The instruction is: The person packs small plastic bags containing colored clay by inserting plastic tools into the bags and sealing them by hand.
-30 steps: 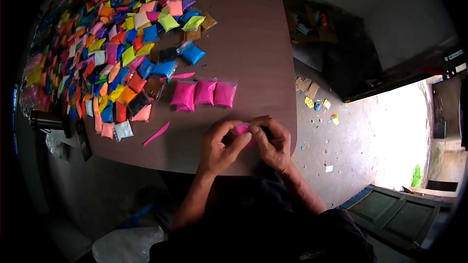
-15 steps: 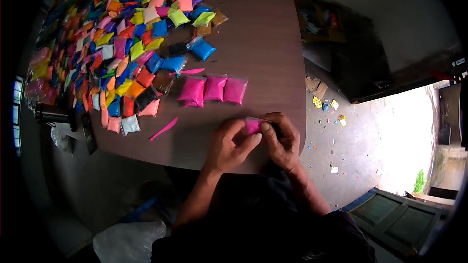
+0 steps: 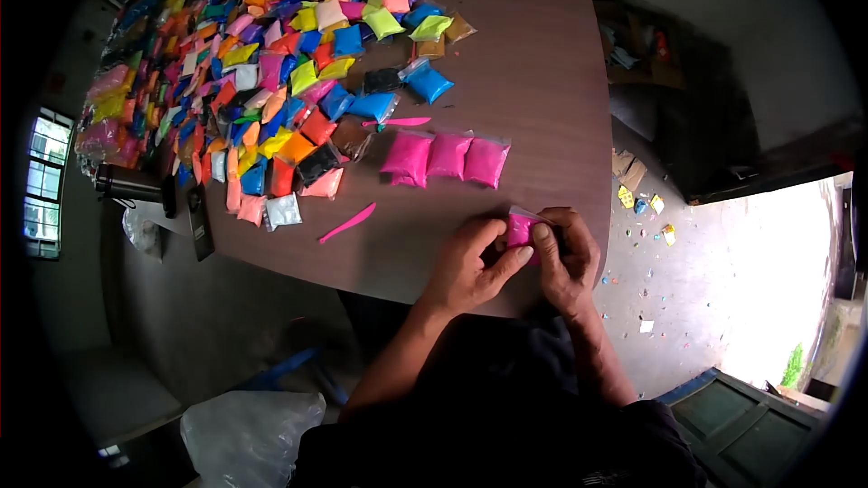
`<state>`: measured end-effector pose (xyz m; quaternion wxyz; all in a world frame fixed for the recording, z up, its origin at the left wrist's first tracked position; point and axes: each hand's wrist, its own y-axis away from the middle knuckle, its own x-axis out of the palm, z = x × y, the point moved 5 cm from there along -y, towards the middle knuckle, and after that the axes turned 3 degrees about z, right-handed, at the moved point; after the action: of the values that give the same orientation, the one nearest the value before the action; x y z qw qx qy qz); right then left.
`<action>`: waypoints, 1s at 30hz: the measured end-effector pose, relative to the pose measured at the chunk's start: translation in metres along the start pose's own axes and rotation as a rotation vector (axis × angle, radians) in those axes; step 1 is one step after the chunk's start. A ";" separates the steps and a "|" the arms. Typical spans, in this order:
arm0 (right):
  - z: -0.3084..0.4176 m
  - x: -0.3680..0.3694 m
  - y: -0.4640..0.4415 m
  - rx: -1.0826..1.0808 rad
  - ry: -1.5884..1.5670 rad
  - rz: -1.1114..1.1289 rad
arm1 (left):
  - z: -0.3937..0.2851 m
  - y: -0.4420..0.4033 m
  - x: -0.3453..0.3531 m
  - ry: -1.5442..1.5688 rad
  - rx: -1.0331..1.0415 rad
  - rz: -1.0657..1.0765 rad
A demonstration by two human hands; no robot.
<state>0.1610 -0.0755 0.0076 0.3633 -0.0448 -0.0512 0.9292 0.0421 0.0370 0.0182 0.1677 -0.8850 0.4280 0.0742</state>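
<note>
Between my two hands, over the near edge of the table, is a small clear bag of pink clay [image 3: 521,227]. My left hand [image 3: 470,267] has its fingertips and thumb closed at the bag's left side. On the other side, my right hand [image 3: 571,262] grips it with the thumb across its front; the fingers behind are partly hidden. Just beyond the hands, more pink clay bags [image 3: 447,155] lie in a row on the table. A pink plastic knife [image 3: 348,223] rests to the left of my hands, and a second pink knife [image 3: 398,122] lies behind the row.
A large heap of coloured clay bags [image 3: 271,81] covers the left and far part of the brown table [image 3: 533,54]. A dark cylindrical flask [image 3: 131,183] is at the left edge. Scraps [image 3: 646,326] litter the floor at right; a plastic sack [image 3: 249,429] is below left.
The camera view has turned, so the table and hands appear farther right. More of the pink clay bag shows between my fingers; both hands still hold it.
</note>
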 end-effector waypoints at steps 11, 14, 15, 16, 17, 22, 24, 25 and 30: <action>0.001 0.003 -0.001 0.025 -0.016 0.022 | 0.016 0.008 0.001 -0.040 -0.041 -0.025; -0.009 0.002 0.001 0.021 -0.011 0.022 | 0.005 0.005 0.001 0.061 -0.075 -0.003; -0.009 0.000 0.002 0.006 0.000 0.019 | 0.002 0.004 -0.001 0.097 -0.110 0.015; -0.007 0.000 0.002 0.019 0.018 0.028 | 0.002 0.002 -0.001 0.121 -0.136 0.023; -0.005 0.000 0.000 0.010 0.041 0.037 | 0.004 0.003 0.000 0.108 -0.141 0.007; -0.004 0.001 -0.001 0.076 0.020 0.087 | 0.014 0.005 -0.001 0.086 -0.113 -0.002; -0.004 0.001 0.000 0.067 0.034 0.095 | 0.012 0.004 -0.004 0.096 -0.099 -0.017; -0.005 0.000 0.001 0.080 0.021 0.107 | 0.012 0.003 -0.004 0.082 -0.104 0.016; -0.002 0.000 0.001 0.025 0.049 0.132 | 0.017 0.007 -0.003 0.227 -0.262 0.012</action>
<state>0.1606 -0.0756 0.0059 0.3029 -0.0665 -0.0278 0.9503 0.0355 0.0415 0.0013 0.0008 -0.8993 0.4362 0.0301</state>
